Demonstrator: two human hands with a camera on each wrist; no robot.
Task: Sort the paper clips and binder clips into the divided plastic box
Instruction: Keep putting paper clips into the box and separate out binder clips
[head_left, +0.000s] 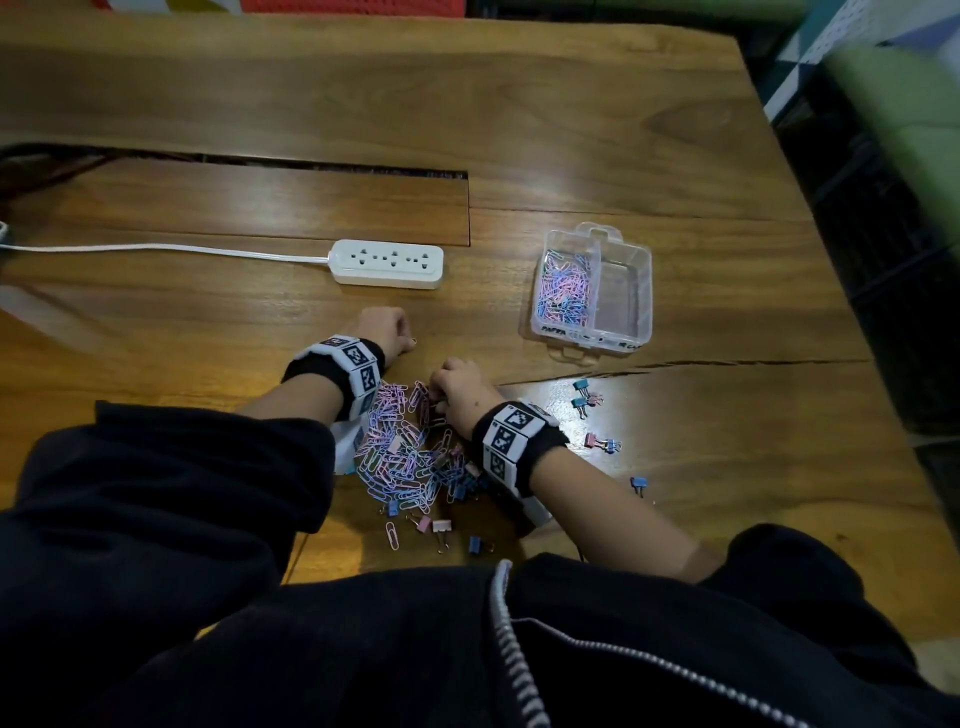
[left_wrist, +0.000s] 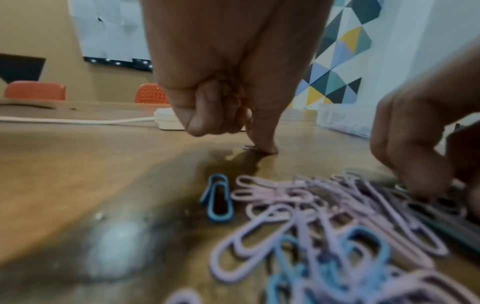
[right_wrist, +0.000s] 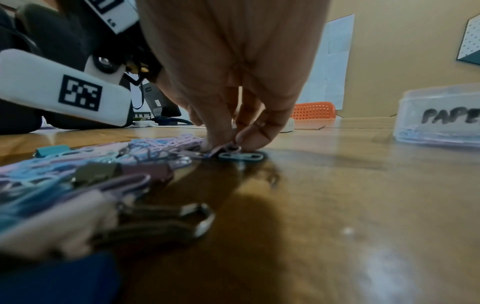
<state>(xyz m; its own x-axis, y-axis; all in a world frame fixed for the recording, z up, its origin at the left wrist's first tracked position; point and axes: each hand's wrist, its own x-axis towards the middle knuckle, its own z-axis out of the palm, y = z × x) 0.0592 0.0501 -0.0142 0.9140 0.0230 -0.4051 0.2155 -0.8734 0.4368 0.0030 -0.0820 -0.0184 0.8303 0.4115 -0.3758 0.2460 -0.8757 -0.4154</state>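
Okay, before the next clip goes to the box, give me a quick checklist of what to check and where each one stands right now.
1. Right hand has a clip: ok, fingertips pinch clips at the far edge of the pile; paper or binder clip, cannot tell.
2. Left hand clear of the pick: ok, it sits beyond the pile, one finger on a lone clip.
3. Box open and reachable: ok, no lid on it, right of the hands.
4. Paper-clip compartment has room: ok, partly filled.
5. Other compartment ready: ok, looks empty.
6. Binder clips sorted: not ok, several lie loose on the table.
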